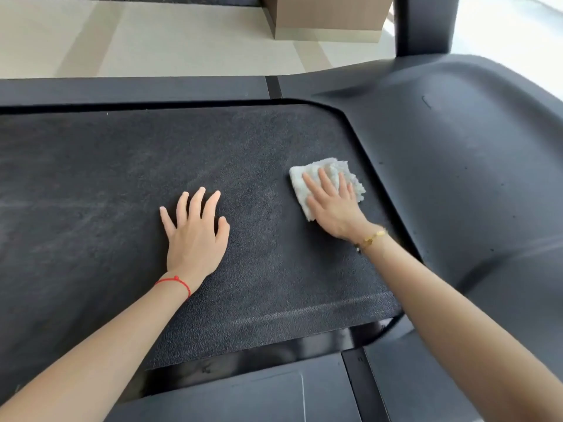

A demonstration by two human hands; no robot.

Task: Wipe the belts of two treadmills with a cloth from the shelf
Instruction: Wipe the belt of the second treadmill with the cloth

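White cloth (pixel 327 185) pressed flat on black belt (pixel 122 178) near hood (pixel 457 162), under right hand (pixel 333 205), fingers spread, no pinch. Left hand (pixel 195 233) splayed bare on belt. Could bunch or slip out on rough texture.

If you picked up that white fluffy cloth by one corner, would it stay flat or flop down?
It would probably flop. The cloth looks soft and folded, with fuzzy, rumpled edges, so it likely unfolds and dangles. It seems light too, since the right hand covers most of it with flat fingers. On the rough belt it may drag rather than slide easily.
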